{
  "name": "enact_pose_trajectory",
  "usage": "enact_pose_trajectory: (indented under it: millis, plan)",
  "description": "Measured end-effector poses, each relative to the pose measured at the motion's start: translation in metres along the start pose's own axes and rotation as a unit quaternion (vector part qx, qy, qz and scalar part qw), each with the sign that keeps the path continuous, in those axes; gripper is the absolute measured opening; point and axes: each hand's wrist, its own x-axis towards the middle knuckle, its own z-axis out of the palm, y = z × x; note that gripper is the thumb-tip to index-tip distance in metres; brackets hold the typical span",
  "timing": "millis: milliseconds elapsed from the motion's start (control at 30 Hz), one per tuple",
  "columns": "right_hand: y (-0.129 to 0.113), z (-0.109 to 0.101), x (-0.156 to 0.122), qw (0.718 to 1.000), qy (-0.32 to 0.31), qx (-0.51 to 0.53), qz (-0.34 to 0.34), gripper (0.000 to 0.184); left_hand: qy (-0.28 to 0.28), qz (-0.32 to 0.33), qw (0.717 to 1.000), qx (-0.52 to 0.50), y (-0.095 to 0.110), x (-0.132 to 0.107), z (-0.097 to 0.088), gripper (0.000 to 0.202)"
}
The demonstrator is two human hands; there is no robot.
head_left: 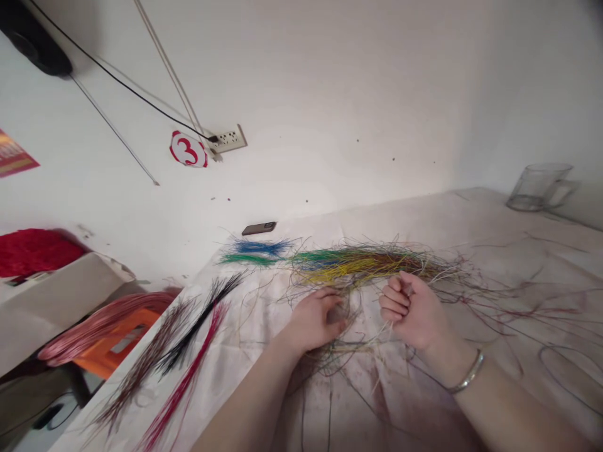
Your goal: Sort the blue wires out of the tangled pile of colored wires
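Note:
A loose, tangled mass of thin multicoloured wires [362, 265] lies across a white sheet [513, 251], mostly yellow, green and brown. Just below it, my right hand [409, 311] is clenched in a fist, with fine wires coming out from under its fingers. My left hand [313, 320] is curled around thin strands at the tangle's near edge, though its fingers hide how many. A metal bangle [467, 371] circles my right wrist. Stray wires spread under both hands and across the sheet to the right.
Sorted bundles of black [200, 323], red [188, 376] and brown wire [146, 364] lie along the sheet's left edge, where it drops off. Blue and green bundles [257, 251], a phone [259, 228] and a glass jug [539, 187] lie farther back, against a white wall.

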Motion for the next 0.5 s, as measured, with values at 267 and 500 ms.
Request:
enact_pose_trajectory:
  millis: [267, 500]
  plan:
    - [0.002, -0.003, 0.003, 1.000, -0.002, -0.008, 0.002, 0.028, -0.044, 0.076, 0.995, -0.049, 0.023, -0.003, -0.008, 0.013]
    - [0.001, 0.000, 0.001, 1.000, 0.010, 0.002, 0.007, 0.028, 0.014, -0.031, 0.999, -0.036, 0.010, -0.001, -0.015, 0.015]
